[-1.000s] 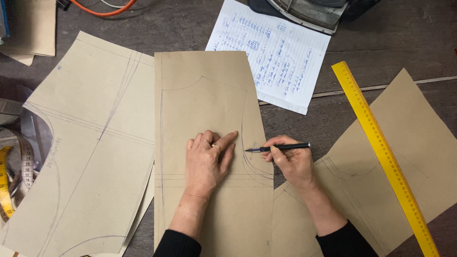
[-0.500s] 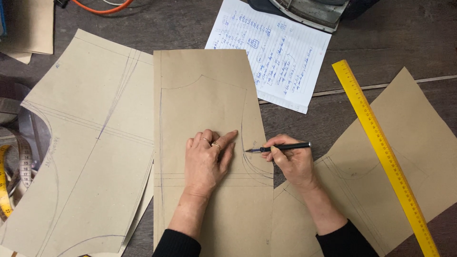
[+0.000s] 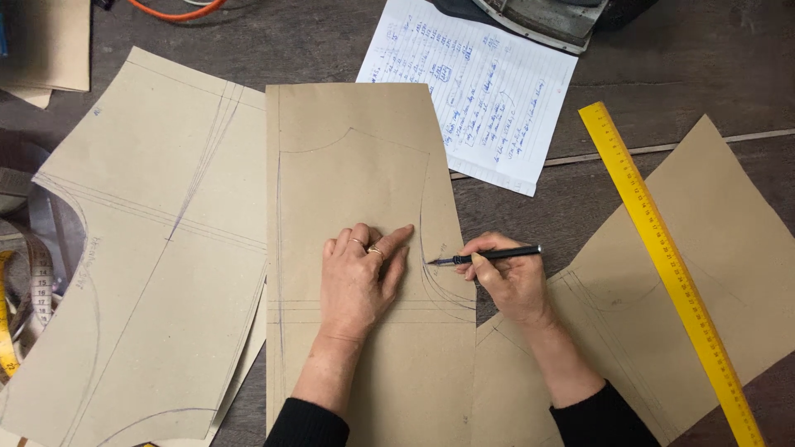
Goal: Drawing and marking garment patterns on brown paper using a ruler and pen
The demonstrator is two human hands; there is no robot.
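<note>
Pattern paper (image 3: pixel 364 165), the brown middle sheet with a drawn neckline and armhole curve, lies flat on the dark wooden table (image 3: pixel 679 66), and almost nothing about it differs from a second ago. At far left a tape measure (image 3: pixel 8 331) curls beside a larger brown pattern piece (image 3: pixel 149 273). Moving right, the left hand (image 3: pixel 360 281) stays pressed flat on the middle sheet, fingers together, pinning it as before. Just right of it, the right hand (image 3: pixel 509 281) pinches a black pencil (image 3: pixel 489 255), whose tip still touches the armhole curve at nearly the same spot, so the line seems to advance only slightly. Farther off lies a lined note sheet (image 3: pixel 480 91); rightmost, a yellow ruler (image 3: pixel 662 257) crosses another brown piece (image 3: pixel 729 248).
</note>
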